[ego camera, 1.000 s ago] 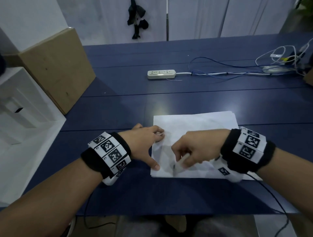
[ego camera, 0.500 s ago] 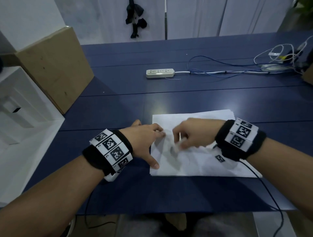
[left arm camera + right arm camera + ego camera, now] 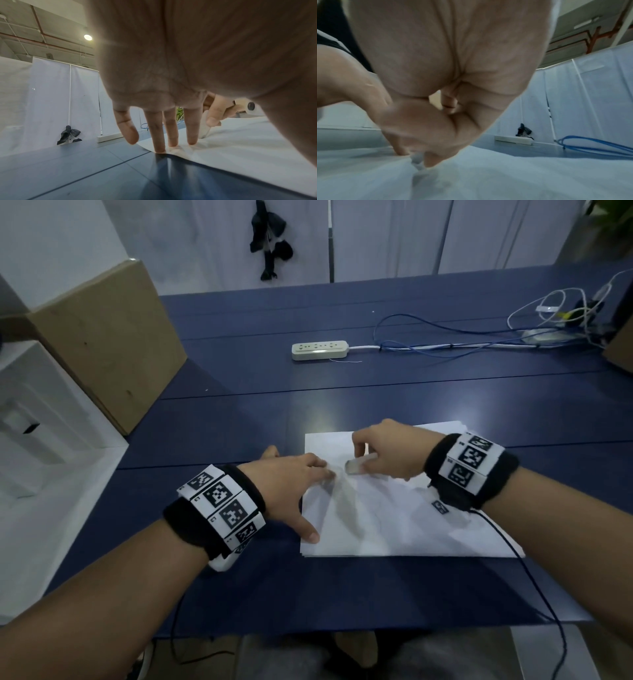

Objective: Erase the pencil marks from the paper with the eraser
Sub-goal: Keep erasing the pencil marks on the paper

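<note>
A white sheet of paper lies on the blue table in front of me. My left hand lies spread on the sheet's left edge, straight fingertips and thumb pressing it flat. My right hand pinches a pale eraser between thumb and curled fingers, its lower end on the paper near the far left part, just beside my left fingertips. The eraser shows as a blurred grey stub under the fingers. The eraser also appears beyond my left fingers. Pencil marks are too faint to make out.
A white power strip with blue and white cables lies at the back of the table. A cardboard box and white foam packing stand at the left. A thin black wire trails from my right wrist over the front edge.
My right hand has carried the eraser up the paper, from near the front edge to the far left part. The left hand has stayed pressed on the sheet's left edge.
</note>
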`<state>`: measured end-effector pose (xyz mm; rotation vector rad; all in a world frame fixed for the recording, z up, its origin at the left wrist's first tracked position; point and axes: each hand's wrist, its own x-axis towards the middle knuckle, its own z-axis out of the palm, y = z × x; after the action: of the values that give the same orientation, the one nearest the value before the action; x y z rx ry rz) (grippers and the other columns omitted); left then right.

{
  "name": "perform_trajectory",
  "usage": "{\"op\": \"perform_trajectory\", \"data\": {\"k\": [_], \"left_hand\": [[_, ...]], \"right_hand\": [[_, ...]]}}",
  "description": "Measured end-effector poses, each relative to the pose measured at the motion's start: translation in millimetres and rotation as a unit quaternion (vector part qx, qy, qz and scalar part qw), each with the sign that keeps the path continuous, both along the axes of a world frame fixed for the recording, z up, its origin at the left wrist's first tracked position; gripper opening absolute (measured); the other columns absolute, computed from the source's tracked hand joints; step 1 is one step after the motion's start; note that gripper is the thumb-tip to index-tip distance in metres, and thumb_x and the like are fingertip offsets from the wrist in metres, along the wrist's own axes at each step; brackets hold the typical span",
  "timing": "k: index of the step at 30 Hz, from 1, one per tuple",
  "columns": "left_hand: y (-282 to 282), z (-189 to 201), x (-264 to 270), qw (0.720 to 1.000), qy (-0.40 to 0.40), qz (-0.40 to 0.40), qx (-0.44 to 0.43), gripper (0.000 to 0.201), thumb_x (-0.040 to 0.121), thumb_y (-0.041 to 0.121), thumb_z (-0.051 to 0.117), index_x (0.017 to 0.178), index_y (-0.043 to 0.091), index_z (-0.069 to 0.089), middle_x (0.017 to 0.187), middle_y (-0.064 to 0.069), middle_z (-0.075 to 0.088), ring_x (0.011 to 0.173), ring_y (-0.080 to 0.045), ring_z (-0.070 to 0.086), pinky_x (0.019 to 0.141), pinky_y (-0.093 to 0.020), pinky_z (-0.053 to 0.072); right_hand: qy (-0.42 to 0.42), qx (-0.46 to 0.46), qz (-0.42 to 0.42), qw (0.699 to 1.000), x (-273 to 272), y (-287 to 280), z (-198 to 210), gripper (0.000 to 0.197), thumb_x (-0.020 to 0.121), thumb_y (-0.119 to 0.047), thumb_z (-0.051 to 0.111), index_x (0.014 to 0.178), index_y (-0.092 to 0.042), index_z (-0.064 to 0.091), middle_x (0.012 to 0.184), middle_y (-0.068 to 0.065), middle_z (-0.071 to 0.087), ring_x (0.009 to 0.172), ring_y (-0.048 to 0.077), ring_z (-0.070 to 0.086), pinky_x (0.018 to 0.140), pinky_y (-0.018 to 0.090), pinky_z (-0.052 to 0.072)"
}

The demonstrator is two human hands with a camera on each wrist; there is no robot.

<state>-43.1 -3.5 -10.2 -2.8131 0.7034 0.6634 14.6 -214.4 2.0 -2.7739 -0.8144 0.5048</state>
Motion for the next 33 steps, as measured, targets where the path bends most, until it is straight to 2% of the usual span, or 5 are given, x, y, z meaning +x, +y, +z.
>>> {"op": "perform_trajectory", "data": {"k": [6, 13, 19, 26, 33], "left_hand": [[1, -3, 0, 1.0, 0.001, -0.003, 0.004, 0.111, 0.067, 0.079, 0.066, 0.156, 0.034, 0.015, 0.161, 0.011, 0.013, 0.141, -0.01, 0.03, 0.107, -0.051, 0.025], [-1, 0, -1, 1.0, 0.006, 0.004, 0.004, 0.112, 0.067, 0.077, 0.068, 0.156, 0.033, 0.016, 0.161, 0.01, 0.016, 0.138, -0.013, 0.035, 0.108, -0.048, 0.025], [-2, 0, 0, 1.0, 0.006, 0.002, 0.009, 0.112, 0.067, 0.077, 0.067, 0.156, 0.032, 0.015, 0.16, 0.011, 0.015, 0.14, -0.011, 0.03, 0.109, -0.05, 0.024], [-2, 1, 0, 1.0, 0.006, 0.004, 0.004, 0.111, 0.066, 0.077, 0.069, 0.155, 0.034, 0.018, 0.159, 0.012, 0.019, 0.137, -0.013, 0.035, 0.107, -0.046, 0.024], [-2, 1, -1, 1.0, 0.005, 0.001, 0.012, 0.111, 0.068, 0.077, 0.067, 0.156, 0.032, 0.017, 0.16, 0.01, 0.016, 0.141, -0.011, 0.029, 0.109, -0.051, 0.026]], "right_hand": [[0.189, -0.028, 0.151, 0.97, -30, -6, 2, 0.009, 0.089, -0.022, 0.074, 0.093, -0.02, 0.067, 0.064, 0.0, 0.061, 0.05, 0.019, 0.058, 0.043, 0.022, 0.047], [0.038, 0.002, 0.029, 0.999, -3, -5, 0, 0.024, 0.091, -0.045, 0.067, 0.089, -0.022, 0.058, 0.074, 0.008, 0.072, 0.057, 0.033, 0.07, 0.043, 0.032, 0.053], [0.197, -0.031, 0.146, 0.969, -36, -7, -1, 0.008, 0.089, -0.022, 0.071, 0.095, -0.021, 0.065, 0.07, 0.011, 0.067, 0.05, 0.021, 0.058, 0.041, 0.022, 0.046], [0.006, 0.008, 0.001, 1.0, -2, -7, -1, 0.023, 0.093, -0.04, 0.062, 0.085, -0.019, 0.053, 0.073, 0.009, 0.072, 0.043, 0.023, 0.062, 0.04, 0.023, 0.044], [0.163, -0.025, 0.129, 0.978, -29, -4, -3, 0.01, 0.091, -0.025, 0.07, 0.096, -0.019, 0.064, 0.068, 0.0, 0.065, 0.05, 0.019, 0.06, 0.042, 0.024, 0.048]]}}
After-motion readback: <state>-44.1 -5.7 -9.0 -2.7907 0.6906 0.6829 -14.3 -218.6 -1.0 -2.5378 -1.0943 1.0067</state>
